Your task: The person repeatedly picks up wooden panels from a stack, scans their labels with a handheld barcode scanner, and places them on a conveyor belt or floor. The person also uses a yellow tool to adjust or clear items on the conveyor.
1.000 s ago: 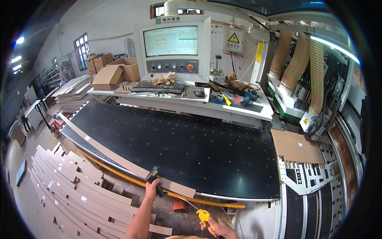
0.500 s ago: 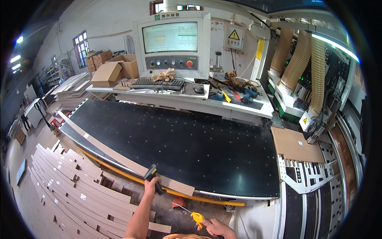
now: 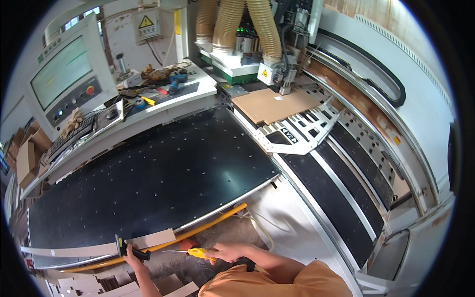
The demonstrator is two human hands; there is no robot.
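Note:
My left hand [image 3: 132, 255] is closed round the handle of a black handheld barcode scanner [image 3: 121, 246]. The scanner's head is over a long, narrow brown board strip [image 3: 156, 238]; whether they touch I cannot tell. That strip lies along the near edge of the black, dotted machine table [image 3: 163, 173]. In my right hand [image 3: 227, 251] is a yellow air blow gun [image 3: 197, 253], its thin metal nozzle pointing left. It is held just off the table's near side, by a yellow rail [image 3: 217, 222].
At the far side a machine head with ribbed hoses [image 3: 264, 37] stands over a brown panel [image 3: 274, 105]. A control screen [image 3: 62, 74] and a tool-strewn white bench [image 3: 198, 94] line the back left. More boards [image 3: 81, 286] lie low at the left.
My view has swung to the right, showing more of the machine. Both hands keep hold of the scanner and the blow gun; the scanner stays over the board strip.

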